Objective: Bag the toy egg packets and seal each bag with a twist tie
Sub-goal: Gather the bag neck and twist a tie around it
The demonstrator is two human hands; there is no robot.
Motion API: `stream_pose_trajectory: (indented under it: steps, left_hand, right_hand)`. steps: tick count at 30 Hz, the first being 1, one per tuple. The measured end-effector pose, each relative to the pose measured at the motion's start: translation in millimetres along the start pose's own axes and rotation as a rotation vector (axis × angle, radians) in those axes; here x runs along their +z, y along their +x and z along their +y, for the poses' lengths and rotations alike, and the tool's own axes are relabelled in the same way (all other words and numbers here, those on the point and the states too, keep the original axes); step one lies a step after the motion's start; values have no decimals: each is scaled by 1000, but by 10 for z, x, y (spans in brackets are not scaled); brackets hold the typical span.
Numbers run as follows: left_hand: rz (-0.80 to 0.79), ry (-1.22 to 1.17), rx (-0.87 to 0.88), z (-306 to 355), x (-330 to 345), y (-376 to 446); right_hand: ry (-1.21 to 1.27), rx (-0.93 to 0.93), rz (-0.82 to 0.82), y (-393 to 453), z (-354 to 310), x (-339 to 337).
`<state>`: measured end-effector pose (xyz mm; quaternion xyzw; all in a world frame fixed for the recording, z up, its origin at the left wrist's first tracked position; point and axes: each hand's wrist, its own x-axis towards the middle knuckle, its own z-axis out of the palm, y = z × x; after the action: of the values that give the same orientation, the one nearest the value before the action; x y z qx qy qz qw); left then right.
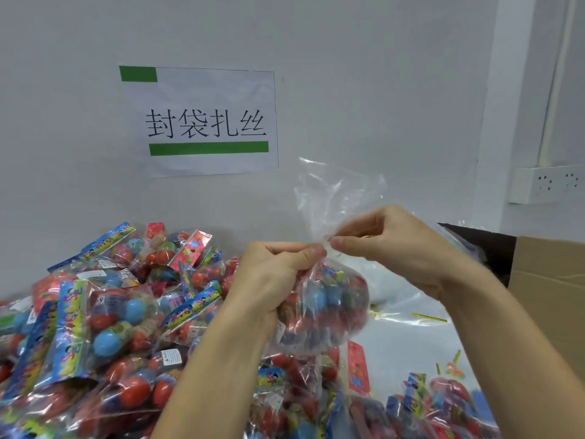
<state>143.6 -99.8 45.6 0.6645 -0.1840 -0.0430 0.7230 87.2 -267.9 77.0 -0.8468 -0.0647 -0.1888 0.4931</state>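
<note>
While you hold the clear bag (329,299) up in mid-scene, your left hand (278,274) is clenched round its gathered neck, fingers and thumb curled tight just above the bulge of toy egg packets (326,308) inside. Your right hand (389,245) sits just right of that neck, thumb and forefinger pinched narrow at the plastic where it bunches. A thin sliver shows at the pinch; whether it is a twist tie you cannot tell from here. The bag's loose top (332,198) fans upward above both hands, crinkled and see-through against the wall.

Surroundings: a big heap of loose packets (104,312) fills the left and near side, red and blue eggs under bright header cards, reaching right up to your left forearm. More packets (443,403) lie at the near right. Your forearms cross over the heap and hide part of it.

On the pale table (408,346) to the right lie flat clear bags (399,293) and a yellow-green twist tie (430,317), a few more short ones (456,356) nearer you. A cardboard box (550,286) stands at the right edge, its flap open.

Far side: a paper sign (205,122) with green bars on the white wall, and a socket strip (550,182) at far right.
</note>
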Motion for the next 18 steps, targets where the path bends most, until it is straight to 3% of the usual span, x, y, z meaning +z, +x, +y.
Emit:
stream_pose_trajectory:
  steps: [3,6,10,15,18]
  left_hand:
    - [123,161,174,-7,136,-47]
    - [243,358,368,-68,256,-75]
    - [248,450,505,-113,304,-89]
    - [-13,432,289,-64,125,-53]
    - [-179,225,100,-26,-1,-60]
  right_hand:
    - [-95,25,-7,-38,-83,38]
    - [-94,35,150,4,-52,133]
    - [-61,60,235,58,22,167]
    - [46,100,140,83,119,117]
    - [148,92,16,38,110,98]
